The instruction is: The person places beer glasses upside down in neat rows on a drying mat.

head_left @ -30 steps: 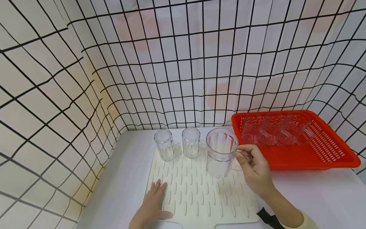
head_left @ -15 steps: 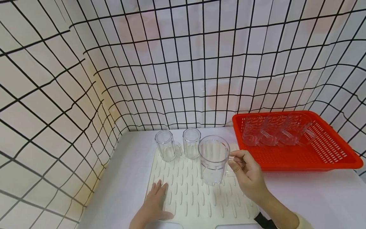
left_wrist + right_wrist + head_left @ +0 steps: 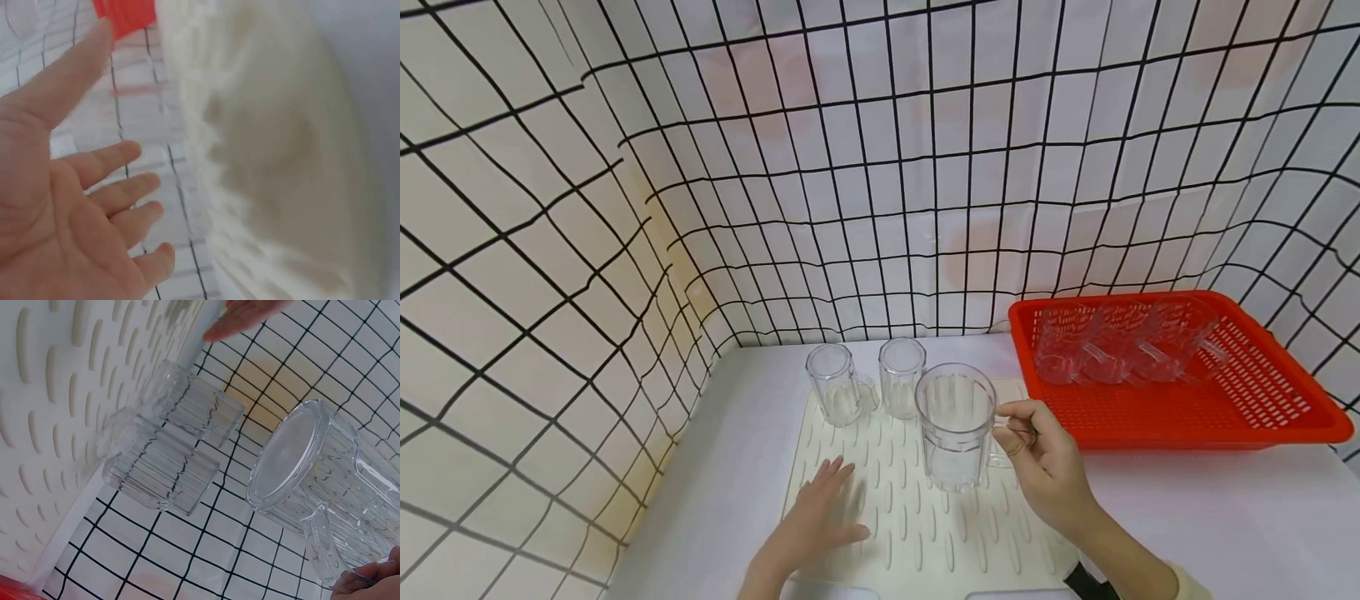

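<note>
Our right grip (image 3: 1048, 467), a bare hand, pinches a clear, faceted mug (image 3: 957, 454) by its handle, thumb and fingers curled round it. The mug hangs roughly upright above the mat, its mouth facing up and its base well apart from the surface, as we see from the right wrist. Our left grip (image 3: 820, 517), also bare, hovers just above the mat's left side, fingers extended and spread, thumb out to the side, with a soft shadow beneath.

Largest around us is the black wire mesh (image 3: 936, 157) rising behind and at both sides, backed by pale cloth with faint pink and yellowish patches. Before it we have the white desk (image 3: 707, 467). On that lies a cream rectangular mat (image 3: 925, 542), patterned with raised oblong ribs. Near its far right corner stands a red perforated plastic basket (image 3: 1195, 437), in which we see several clear mugs (image 3: 1105, 358) lying close together; they overlap too much for us to count surely. At the mat's far edge, left of the held mug, two more clear mugs stand side by side, a left one (image 3: 837, 387) and a right one (image 3: 901, 379); the left one's handle points toward its neighbour. Smallest, a black strap (image 3: 1092, 583) shows beside our right wrist, near a pale yellow sleeve (image 3: 1189, 586).
</note>
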The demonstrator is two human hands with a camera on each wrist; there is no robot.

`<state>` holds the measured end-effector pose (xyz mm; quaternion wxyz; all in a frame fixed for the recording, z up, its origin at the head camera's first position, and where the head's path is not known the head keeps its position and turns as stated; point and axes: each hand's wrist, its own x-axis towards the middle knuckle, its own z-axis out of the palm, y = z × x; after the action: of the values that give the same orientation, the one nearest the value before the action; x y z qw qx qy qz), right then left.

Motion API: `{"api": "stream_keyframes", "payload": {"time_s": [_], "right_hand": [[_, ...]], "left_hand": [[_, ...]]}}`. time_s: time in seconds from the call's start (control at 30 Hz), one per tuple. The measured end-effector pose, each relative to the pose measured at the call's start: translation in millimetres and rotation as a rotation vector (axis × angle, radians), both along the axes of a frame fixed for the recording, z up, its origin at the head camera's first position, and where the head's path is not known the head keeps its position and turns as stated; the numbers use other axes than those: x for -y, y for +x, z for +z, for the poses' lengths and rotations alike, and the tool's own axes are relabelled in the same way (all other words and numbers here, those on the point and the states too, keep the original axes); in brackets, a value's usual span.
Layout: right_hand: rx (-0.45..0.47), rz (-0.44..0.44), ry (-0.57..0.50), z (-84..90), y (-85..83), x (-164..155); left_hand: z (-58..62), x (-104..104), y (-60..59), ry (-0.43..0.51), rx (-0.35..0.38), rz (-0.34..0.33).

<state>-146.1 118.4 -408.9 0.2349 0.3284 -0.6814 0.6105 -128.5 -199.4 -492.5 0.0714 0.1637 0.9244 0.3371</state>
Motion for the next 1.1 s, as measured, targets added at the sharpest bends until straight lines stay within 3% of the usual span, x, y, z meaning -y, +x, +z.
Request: {"api": "stream_keyframes", "payload": {"time_s": [0.1, 0.3, 0.4, 0.5, 0.63, 0.77, 0.97, 1.1], "right_hand": [[0.000, -0.003, 0.003, -0.7, -0.4, -0.5], [-0.003, -0.022, 0.023, -3.5, -0.9, -0.8], [-0.002, -0.035, 0.035, -4.8, -0.9, -1.7], [-0.005, -0.042, 0.040, -5.7, -1.0, -2.0], [-0.027, -0.070, 0.059, -6.7, -1.6, -1.8], [-0.050, -0.101, 0.079, -7.1, -1.0, -2.3], [-0.070, -0.104, 0.103, -11.0, -0.2, -2.4], [-0.063, -0.085, 0.153, -15.3, 1.3, -2.3]], "left_hand": [[5.8, -12.1, -5.2, 0.083, 0.024, -0.056], [13.9, -35.2, -13.4, 0.127, 0.049, -0.122], [18.3, -44.3, -17.5, 0.205, 0.084, -0.164], [21.3, -52.6, -22.3, 0.392, 0.168, -0.229], [24.7, -61.4, -27.2, 0.703, 0.344, -0.309], [27.5, -65.2, -28.4, 0.833, 0.457, -0.301], [27.8, -70.6, -30.4, 0.884, 0.547, -0.254], [26.6, -78.5, -33.7, 0.913, 0.649, -0.213]]}}
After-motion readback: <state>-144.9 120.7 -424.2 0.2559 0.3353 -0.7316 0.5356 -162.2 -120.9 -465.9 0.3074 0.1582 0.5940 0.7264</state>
